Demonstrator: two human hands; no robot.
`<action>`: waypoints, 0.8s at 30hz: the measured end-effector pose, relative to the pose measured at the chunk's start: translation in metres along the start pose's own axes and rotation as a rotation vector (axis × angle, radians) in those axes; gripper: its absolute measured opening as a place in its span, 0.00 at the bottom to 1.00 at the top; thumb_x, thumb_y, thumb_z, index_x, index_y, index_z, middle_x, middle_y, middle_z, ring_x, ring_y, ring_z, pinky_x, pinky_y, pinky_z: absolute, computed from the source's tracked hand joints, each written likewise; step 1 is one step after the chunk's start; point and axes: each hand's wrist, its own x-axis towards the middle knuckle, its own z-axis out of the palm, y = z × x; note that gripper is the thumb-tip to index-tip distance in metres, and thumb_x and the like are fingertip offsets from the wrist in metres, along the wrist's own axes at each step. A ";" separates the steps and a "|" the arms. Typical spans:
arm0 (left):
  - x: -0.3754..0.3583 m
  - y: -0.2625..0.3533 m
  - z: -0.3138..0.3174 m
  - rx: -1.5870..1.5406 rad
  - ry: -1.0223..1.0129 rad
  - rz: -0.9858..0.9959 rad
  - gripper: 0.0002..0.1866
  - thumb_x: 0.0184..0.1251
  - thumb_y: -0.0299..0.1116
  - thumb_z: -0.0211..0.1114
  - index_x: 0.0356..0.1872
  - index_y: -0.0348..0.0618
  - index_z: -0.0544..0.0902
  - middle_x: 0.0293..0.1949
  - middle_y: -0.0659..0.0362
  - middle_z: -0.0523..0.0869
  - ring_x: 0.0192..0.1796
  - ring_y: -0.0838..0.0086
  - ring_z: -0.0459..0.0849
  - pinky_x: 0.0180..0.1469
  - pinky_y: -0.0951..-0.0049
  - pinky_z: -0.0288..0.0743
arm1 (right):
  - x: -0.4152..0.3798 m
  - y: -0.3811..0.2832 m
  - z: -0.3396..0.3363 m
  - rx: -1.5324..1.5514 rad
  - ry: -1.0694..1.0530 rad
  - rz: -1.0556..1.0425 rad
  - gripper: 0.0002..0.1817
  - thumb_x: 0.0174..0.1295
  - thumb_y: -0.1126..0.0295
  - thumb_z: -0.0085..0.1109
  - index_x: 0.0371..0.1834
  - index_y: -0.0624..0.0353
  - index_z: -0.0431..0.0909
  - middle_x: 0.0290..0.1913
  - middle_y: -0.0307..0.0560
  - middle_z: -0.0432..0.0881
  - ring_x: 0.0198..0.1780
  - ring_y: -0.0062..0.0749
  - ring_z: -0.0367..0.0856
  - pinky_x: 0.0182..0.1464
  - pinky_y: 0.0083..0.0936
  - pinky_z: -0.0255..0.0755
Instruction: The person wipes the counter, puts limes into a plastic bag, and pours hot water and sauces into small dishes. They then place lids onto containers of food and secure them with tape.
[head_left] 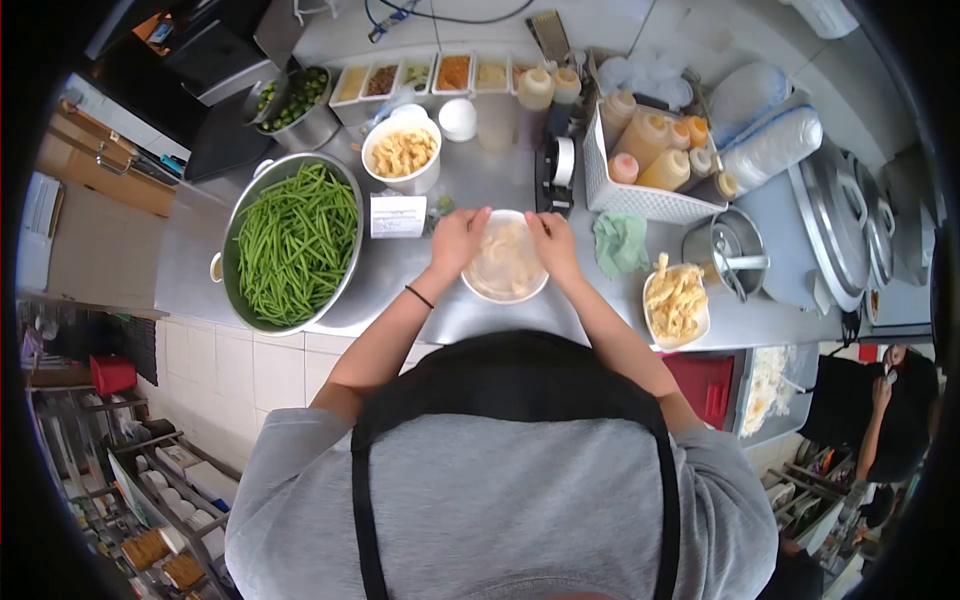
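Note:
A round white container with a translucent lid (505,262) stands at the counter's front edge, pale food showing dimly through the lid. My left hand (460,238) presses on its upper left rim, and my right hand (552,244) presses on its upper right rim. Both hands have their fingers bent at the rim. Left of my left hand lies a white printed label (398,217) on a small bag. Behind it is an open white tub of pasta-like food (402,153). A green cloth (621,244) lies right of my right hand, near a white bowl of similar food (677,305).
A large metal bowl of green beans (300,245) fills the left. A white basket of sauce bottles (650,203), a black tape dispenser (556,178), a metal pot (725,252) and large lids (830,222) stand behind and right. Another person (880,420) is at far right.

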 end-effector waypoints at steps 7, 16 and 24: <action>0.056 0.027 -0.049 0.519 0.079 0.279 0.13 0.47 0.36 0.66 0.31 0.38 0.81 0.34 0.54 0.81 0.42 0.60 0.74 0.46 0.62 0.68 | 0.054 -0.195 -0.114 -0.127 0.239 -0.865 0.12 0.47 0.73 0.63 0.37 0.59 0.78 0.35 0.49 0.76 0.41 0.42 0.74 0.42 0.30 0.69; 0.101 -0.011 -0.070 1.178 -0.131 0.086 0.09 0.54 0.34 0.56 0.30 0.50 0.85 0.33 0.60 0.85 0.48 0.66 0.74 0.48 0.60 0.63 | 0.143 -0.470 -0.306 -0.392 0.937 -1.256 0.08 0.54 0.72 0.55 0.34 0.62 0.80 0.34 0.50 0.79 0.37 0.38 0.79 0.44 0.27 0.73; 0.103 -0.020 -0.071 1.138 -0.167 0.121 0.09 0.53 0.34 0.56 0.28 0.51 0.85 0.30 0.61 0.85 0.47 0.68 0.74 0.47 0.62 0.60 | 0.304 -0.550 -0.386 -1.206 0.879 -0.949 0.10 0.50 0.69 0.53 0.28 0.59 0.83 0.37 0.58 0.80 0.40 0.48 0.80 0.44 0.33 0.74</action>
